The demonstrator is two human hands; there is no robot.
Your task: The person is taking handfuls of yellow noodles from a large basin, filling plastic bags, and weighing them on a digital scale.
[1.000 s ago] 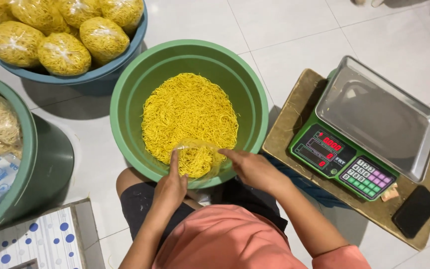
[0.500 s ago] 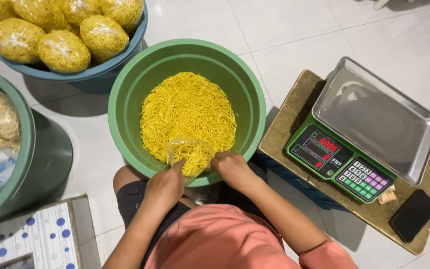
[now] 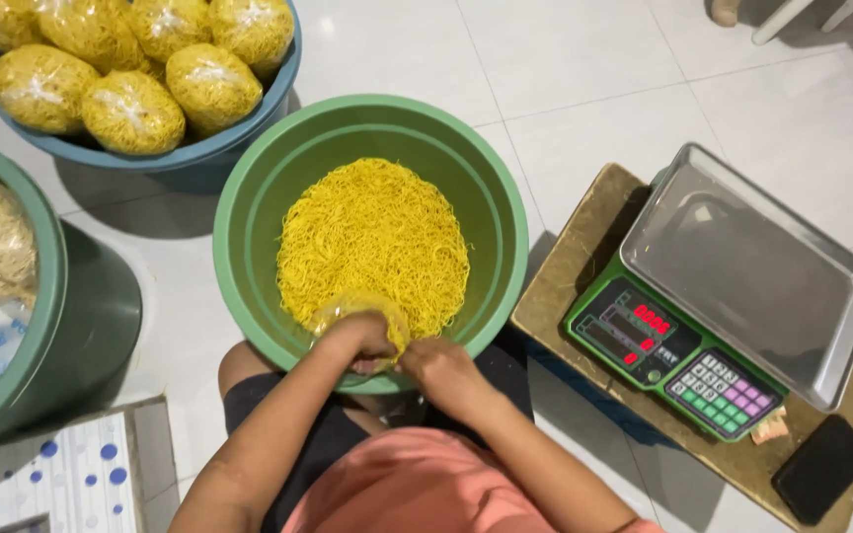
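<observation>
Left hand [image 3: 362,341] and right hand [image 3: 436,367], fingers clamped on clear plastic bag [image 3: 359,314], held its mouth at green basin [image 3: 278,188] rim to take yellow noodles [image 3: 372,237]; weighing scale [image 3: 733,286] stood near.

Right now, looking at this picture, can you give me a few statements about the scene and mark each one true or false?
1. Both hands, the left hand and the right hand, meet at the near rim of the green basin. True.
2. The green basin holds white rice. False: it holds yellow noodles.
3. The scale's metal tray carries a filled bag. False: nothing lies on it.
4. Bagged noodles fill the blue basin. True.
5. A dark phone lies beside the scale. True.
</observation>
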